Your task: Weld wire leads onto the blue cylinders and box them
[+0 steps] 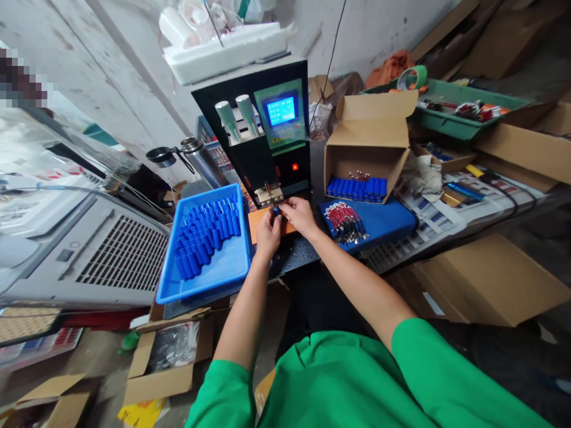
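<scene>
Both hands meet at the front of a black spot-welding machine (250, 160) with a lit blue screen. My left hand (268, 233) is closed on a small blue battery cell (276, 210), which sits just below the machine's electrodes (269, 194). My right hand (298, 214) pinches at the same spot; what lies between its fingertips is too small to make out. Under the hands is an orange board (256, 222). To the left, a blue tray (218, 284) carries several blue battery cells (203, 236). At the right lies a bundle of red and black wires (342, 221).
An open cardboard box (372, 128) with more blue cells stands on a blue pad (392, 221) at the right. Behind the tray is a steel flask (203, 160). A green tray (473, 125) with wires sits at the far right. Cardboard boxes (160, 386) lie on the floor.
</scene>
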`<state>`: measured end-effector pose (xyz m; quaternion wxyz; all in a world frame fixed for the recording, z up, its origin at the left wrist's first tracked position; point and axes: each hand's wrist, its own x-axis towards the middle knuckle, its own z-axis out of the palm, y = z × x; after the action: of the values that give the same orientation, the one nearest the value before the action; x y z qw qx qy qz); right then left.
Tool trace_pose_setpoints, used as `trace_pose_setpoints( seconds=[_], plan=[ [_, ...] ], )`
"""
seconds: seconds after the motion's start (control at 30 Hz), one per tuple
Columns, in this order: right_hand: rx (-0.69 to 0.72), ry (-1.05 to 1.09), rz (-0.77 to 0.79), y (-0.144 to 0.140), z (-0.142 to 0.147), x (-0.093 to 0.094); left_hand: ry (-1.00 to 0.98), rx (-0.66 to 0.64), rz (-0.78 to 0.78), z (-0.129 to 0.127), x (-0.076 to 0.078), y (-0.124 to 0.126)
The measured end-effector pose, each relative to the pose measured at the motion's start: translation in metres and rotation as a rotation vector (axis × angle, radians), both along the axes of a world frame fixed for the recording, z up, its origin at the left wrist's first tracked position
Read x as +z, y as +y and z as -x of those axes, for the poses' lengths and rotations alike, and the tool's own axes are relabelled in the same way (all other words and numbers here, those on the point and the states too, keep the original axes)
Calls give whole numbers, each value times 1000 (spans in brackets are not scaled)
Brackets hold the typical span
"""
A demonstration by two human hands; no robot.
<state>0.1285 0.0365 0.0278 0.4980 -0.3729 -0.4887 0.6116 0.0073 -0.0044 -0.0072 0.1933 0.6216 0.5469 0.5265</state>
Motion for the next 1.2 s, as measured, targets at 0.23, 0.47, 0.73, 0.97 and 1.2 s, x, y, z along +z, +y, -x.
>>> trace_pose_setpoints(
  seconds=[0.23,0.47,0.73,0.97,1.2],
  plan=[
    [-147,-148,-177,3,4,-3,-1,21,3,0,-1,2],
    [-151,-227,-206,2,2,1,-13,3,-4,-2,2,0],
    [-153,-268,-232,4,1,-1,-23,2,1,-3,3,-1],
    [-162,-301,-225,4,2,-3,-7,11,-7,-3,2,0],
    [-125,-261,-216,6,3,-9,-9,23,20,-3,2,-2]
  ],
)
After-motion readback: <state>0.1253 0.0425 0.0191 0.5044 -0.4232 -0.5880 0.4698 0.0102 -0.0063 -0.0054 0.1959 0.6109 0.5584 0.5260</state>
